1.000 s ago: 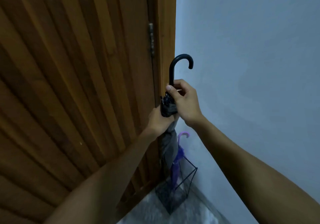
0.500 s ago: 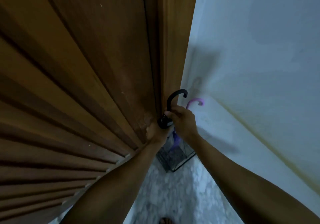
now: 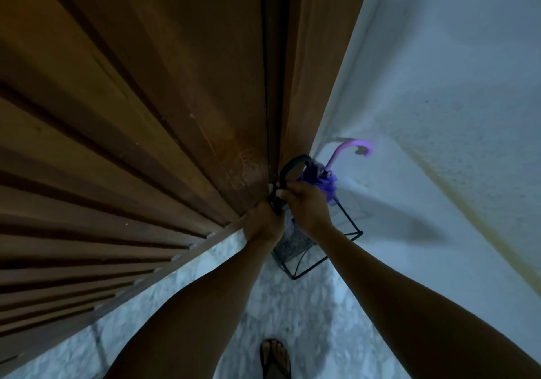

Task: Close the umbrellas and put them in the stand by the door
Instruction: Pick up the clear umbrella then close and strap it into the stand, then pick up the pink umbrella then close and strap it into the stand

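I look steeply down into the corner by the door. A closed black umbrella with a curved black handle (image 3: 291, 168) stands upright over the black wire stand (image 3: 349, 226). My left hand (image 3: 263, 220) grips its folded canopy just below the handle. Just under the hook, my right hand (image 3: 306, 203) holds the shaft. Most of the black canopy is hidden behind my hands. A closed purple umbrella (image 3: 329, 182) with a pink hooked handle (image 3: 355, 147) stands in the stand, right beside my right hand.
A wooden slatted door (image 3: 146, 144) fills the left side, its edge touching the stand's corner. A pale wall (image 3: 439, 115) runs along the right. The floor (image 3: 278, 305) is mottled marble, and my sandalled foot (image 3: 275, 358) shows at the bottom.
My view has tipped further down toward the floor. Both hands and the black umbrella have sunk lower toward the stand, level with the purple umbrella's top.
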